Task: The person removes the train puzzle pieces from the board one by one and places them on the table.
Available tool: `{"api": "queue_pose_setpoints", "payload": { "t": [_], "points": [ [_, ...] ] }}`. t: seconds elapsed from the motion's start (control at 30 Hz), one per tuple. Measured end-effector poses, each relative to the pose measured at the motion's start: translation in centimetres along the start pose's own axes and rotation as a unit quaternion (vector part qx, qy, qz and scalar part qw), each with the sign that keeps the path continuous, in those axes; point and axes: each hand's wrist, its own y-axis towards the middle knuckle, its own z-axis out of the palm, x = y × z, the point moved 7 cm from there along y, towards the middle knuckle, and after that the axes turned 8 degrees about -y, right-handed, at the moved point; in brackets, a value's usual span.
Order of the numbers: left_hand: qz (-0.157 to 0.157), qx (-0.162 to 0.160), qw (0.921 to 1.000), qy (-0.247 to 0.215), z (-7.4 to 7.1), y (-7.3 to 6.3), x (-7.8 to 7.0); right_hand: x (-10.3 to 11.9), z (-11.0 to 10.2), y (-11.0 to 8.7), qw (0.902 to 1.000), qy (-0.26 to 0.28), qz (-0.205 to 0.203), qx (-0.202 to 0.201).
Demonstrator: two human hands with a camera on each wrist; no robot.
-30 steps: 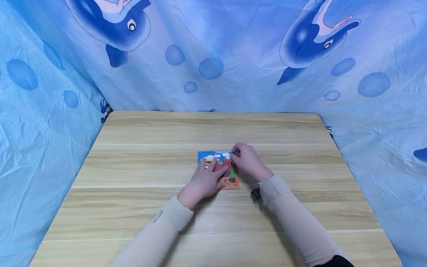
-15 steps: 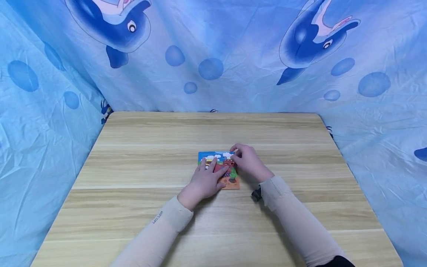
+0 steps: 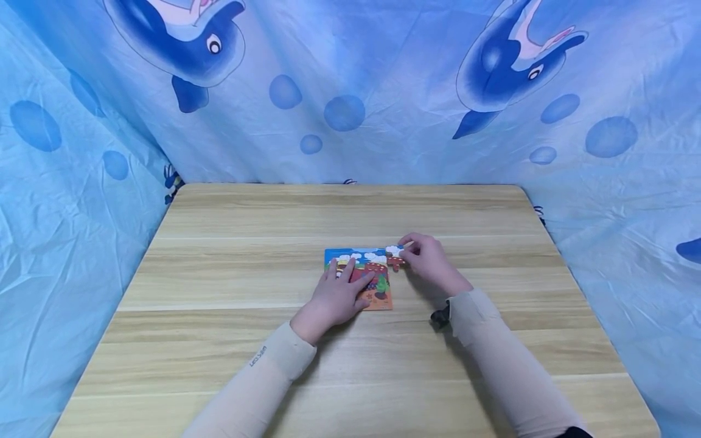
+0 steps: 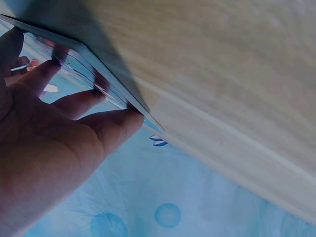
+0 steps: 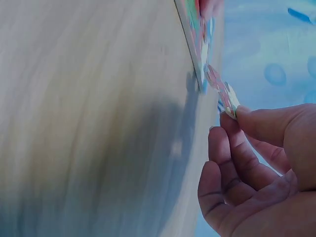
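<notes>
A small jigsaw puzzle [image 3: 381,292] with a colourful cartoon scene lies on the table in the head view. My left hand [image 3: 335,299] rests on it with spread fingers, covering its lower left part. In the left wrist view the fingertips touch the puzzle's face [image 4: 79,61]. My right hand [image 3: 429,260] pinches a loose jigsaw piece [image 3: 394,252] between thumb and fingers, just right of the puzzle's upper right corner. The right wrist view shows this piece [image 5: 227,98] raised off the table, its knobbed end towards the puzzle [image 5: 196,52].
The wooden table [image 3: 235,255] extends around the puzzle on all sides. A blue cloth [image 3: 350,158] printed with dolphins and bubbles hangs behind it and along both sides. A dark object [image 3: 440,317] shows at the right sleeve's cuff.
My right hand has moved right, away from the puzzle's upper right corner, and the pinched jigsaw piece now shows beside the puzzle. The left hand has stayed in place.
</notes>
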Motion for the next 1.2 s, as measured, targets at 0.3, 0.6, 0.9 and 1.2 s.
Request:
{"api": "queue_pose_setpoints", "payload": {
  "t": [0.3,0.6,0.9,1.2],
  "points": [
    [-0.003,-0.001,1.0000,-0.003,0.2,0.1,0.2,-2.9,-3.7,-0.7,0.9997,0.001,0.022,0.004],
    [0.001,-0.006,0.9999,-0.011,-0.1,-0.1,0.1,-6.3,-6.9,-1.5,0.9983,-0.018,0.051,0.021],
    [0.006,-0.007,1.0000,-0.001,-0.2,-0.1,-0.1,-8.9,-9.0,-2.6,0.9941,-0.041,0.094,0.035],
    [0.005,-0.010,0.9999,-0.001,-0.4,-0.2,-0.3,-10.1,-8.9,-2.5,0.9903,-0.055,0.120,0.043]
  ]
}}
